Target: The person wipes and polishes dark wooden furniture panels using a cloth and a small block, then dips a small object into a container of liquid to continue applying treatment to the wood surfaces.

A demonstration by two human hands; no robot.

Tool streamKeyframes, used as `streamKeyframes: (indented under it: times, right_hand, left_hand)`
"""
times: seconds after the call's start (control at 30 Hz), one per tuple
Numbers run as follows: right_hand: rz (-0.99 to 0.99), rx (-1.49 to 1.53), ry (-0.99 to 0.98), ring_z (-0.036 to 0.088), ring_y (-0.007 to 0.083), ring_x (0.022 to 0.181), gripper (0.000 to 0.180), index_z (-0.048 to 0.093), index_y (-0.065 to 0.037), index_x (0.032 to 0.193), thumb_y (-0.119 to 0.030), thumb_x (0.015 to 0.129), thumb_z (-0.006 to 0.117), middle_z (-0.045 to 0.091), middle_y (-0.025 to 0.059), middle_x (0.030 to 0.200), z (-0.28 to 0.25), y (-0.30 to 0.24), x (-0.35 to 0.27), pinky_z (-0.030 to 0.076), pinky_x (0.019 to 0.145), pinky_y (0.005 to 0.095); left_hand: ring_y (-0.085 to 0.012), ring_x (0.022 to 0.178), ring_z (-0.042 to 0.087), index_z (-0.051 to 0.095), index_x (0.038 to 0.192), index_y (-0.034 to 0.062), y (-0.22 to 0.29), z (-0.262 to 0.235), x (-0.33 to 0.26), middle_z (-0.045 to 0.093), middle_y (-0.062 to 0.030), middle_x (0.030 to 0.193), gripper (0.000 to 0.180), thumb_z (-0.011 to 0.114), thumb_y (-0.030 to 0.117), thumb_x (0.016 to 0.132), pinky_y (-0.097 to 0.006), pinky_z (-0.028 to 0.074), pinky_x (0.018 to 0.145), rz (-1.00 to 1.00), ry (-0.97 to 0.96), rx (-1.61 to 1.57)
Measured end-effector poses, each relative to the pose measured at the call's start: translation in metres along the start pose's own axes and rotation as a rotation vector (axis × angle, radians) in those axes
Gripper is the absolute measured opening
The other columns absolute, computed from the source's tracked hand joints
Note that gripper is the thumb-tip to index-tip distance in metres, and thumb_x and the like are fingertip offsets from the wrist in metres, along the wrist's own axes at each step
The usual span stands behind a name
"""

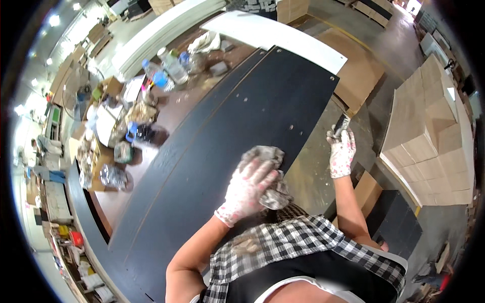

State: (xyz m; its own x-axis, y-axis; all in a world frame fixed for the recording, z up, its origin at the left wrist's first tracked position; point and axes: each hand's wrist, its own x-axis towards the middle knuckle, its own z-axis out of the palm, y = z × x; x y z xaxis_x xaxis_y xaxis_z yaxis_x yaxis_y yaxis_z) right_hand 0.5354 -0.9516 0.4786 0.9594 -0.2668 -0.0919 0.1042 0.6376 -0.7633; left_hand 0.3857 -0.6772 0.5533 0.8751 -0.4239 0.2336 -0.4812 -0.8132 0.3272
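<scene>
Setting: workshop with a concrete floor (313, 161) and stacked cardboard boxes (429, 136) off to the right.
Rag: grey cloth (270, 174) bunched on the dark panel (227, 131), near its right long edge.
Left hand (247, 189): gloved, fingers pressed closed over the rag.
Right hand (341, 151): gloved, off the panel's edge above bare floor, fingers gripping a small dark tool (342, 123).
Surface: bottles (166, 68) and clutter along the panel's left side.
Open room: panel's far half is bare.
</scene>
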Motion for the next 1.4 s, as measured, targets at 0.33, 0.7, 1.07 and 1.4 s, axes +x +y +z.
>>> streamKeyframes:
  times: [0.33, 0.7, 1.07, 1.4]
  right_hand:
    - [0.020, -0.269, 0.261, 0.062, 0.0174, 0.064, 0.035, 0.052, -0.001, 0.128, -0.021, 0.099, 0.055, 0.067, 0.0156, 0.097, -0.062, -0.034, 0.076, 0.049, 0.055, 0.0265]
    - [0.041, -0.027, 0.266, 0.064, 0.0237, 0.089, 0.034, 0.050, -0.003, 0.128, -0.009, 0.096, 0.056, 0.065, 0.0122, 0.105, -0.109, -0.031, 0.104, 0.055, 0.074, 0.0370]
    - [-0.025, -0.203, 0.177, 0.065, 0.0207, 0.090, 0.040, 0.048, 0.001, 0.131, -0.013, 0.095, 0.057, 0.064, 0.0127, 0.109, -0.074, -0.037, 0.129, 0.053, 0.078, 0.0308]
    - [-0.160, -0.319, -0.608, 0.055, 0.0143, 0.108, 0.041, 0.050, 0.001, 0.133, 0.000, 0.092, 0.056, 0.053, 0.0058, 0.128, 0.079, 0.001, 0.125, 0.046, 0.095, 0.0297]
  left_hand:
    - [-0.0362, 0.111, 0.057, 0.063, 0.119, 0.0161, -0.078, 0.039, 0.204, 0.062, -0.0120, 0.115, 0.038, 0.067, 0.031, 0.084, -0.049, 0.044, 0.099, -0.111, 0.193, 0.038]
    - [-0.0339, 0.121, 0.053, 0.067, 0.116, 0.0110, -0.158, 0.047, 0.290, 0.063, -0.0124, 0.123, 0.033, 0.063, 0.028, 0.088, -0.051, 0.034, 0.109, -0.246, 0.344, 0.389]
    - [-0.0333, 0.137, 0.036, 0.049, 0.141, 0.0172, -0.013, 0.056, 0.265, 0.041, -0.0098, 0.146, 0.074, 0.073, 0.035, 0.073, -0.052, 0.026, 0.114, 0.187, -0.255, 0.166]
    - [-0.0356, 0.124, 0.048, 0.055, 0.130, 0.0158, 0.043, 0.006, 0.013, 0.051, -0.0111, 0.137, 0.055, 0.066, 0.030, 0.078, -0.057, 0.036, 0.106, -0.295, -0.088, 0.182]
